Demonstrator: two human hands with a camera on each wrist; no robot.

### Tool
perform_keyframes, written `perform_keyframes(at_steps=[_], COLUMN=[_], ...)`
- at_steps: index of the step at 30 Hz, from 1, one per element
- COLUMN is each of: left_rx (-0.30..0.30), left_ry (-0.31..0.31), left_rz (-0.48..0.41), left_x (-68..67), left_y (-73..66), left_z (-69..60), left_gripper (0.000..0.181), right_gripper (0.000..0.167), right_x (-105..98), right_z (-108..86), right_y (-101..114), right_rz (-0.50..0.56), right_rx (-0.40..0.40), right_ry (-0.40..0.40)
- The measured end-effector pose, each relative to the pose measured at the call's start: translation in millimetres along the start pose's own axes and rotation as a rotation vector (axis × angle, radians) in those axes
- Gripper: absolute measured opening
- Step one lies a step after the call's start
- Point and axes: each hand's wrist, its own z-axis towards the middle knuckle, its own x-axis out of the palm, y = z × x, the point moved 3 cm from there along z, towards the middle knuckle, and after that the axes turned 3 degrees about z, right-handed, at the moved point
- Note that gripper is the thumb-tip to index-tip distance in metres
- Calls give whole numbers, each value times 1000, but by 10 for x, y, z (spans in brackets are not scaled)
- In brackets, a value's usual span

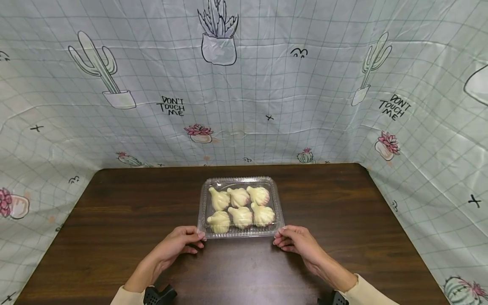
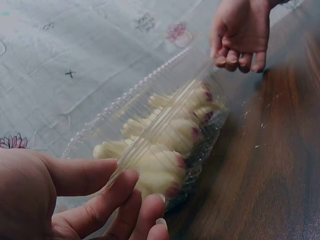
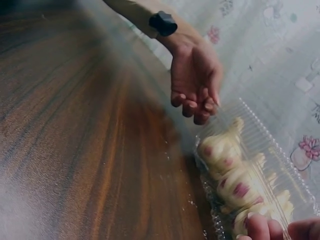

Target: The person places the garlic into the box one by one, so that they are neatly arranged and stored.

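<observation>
A clear plastic box (image 1: 244, 236) with a ridged rim and a shut lid sits on the dark wooden table. Inside lie several pale, garlic-bulb-shaped pieces (image 1: 242, 217) in two rows, some tinged pink-purple. My left hand (image 1: 179, 243) pinches the box's near left corner between thumb and fingers. At the near right corner, my right hand (image 1: 299, 245) pinches the rim the same way. The left wrist view shows the left thumb (image 2: 87, 176) over the lip of the box. Only the fingertips (image 3: 260, 227) of the right hand show in the right wrist view.
The brown wood-grain table (image 1: 133, 203) spreads around the box on all sides. A pale gridded curtain (image 1: 244, 93) printed with potted cacti hangs behind it and along both sides. Each wrist wears a black device, such as the one on the left wrist (image 1: 158, 295).
</observation>
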Motion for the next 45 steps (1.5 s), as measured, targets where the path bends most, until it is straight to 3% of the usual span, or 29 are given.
perform_keyframes(at_steps=[21, 35, 45], left_rx=[-67, -53, -45], left_ry=[-25, -57, -39], left_rz=[-25, -6, -8], left_x=[19, 41, 47], left_y=[-3, -16, -4], left_z=[28, 56, 76], left_gripper=[19, 20, 20], right_gripper=[30, 26, 25], right_x=[-82, -94, -96], right_z=[22, 58, 59], right_y=[36, 65, 66], right_rz=[14, 11, 10], right_rx=[56, 43, 33], right_ry=[72, 43, 32])
